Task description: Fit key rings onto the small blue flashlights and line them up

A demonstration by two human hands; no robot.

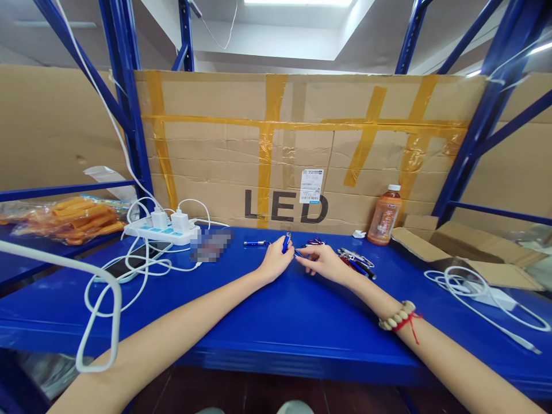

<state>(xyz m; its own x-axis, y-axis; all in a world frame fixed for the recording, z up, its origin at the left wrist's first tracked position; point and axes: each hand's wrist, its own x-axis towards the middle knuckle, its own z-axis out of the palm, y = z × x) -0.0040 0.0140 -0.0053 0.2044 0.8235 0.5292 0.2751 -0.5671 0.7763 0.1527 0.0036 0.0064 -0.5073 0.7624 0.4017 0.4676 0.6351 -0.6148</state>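
My left hand (276, 261) is closed round a small blue metal tube (286, 242) with a silver tip pointing up. Close beside it, my right hand (323, 263) pinches with thumb and forefinger at something thin and dark, too small to make out. A similar blue and silver tube (254, 244) lies on the blue shelf (276, 322) left of my left hand. Behind my right hand sit small red and blue pieces (314, 242). Just right of that hand is a small pile of metal clips and coloured tubes (357, 262), partly hidden by it.
To the left are a white power strip (164, 231) with chargers, a phone (135, 261) and looped white cables. A drink bottle (385, 215), an open carton (470, 247) and a coiled white cable (483, 299) stand right. A cardboard sheet (215, 161) closes the back.
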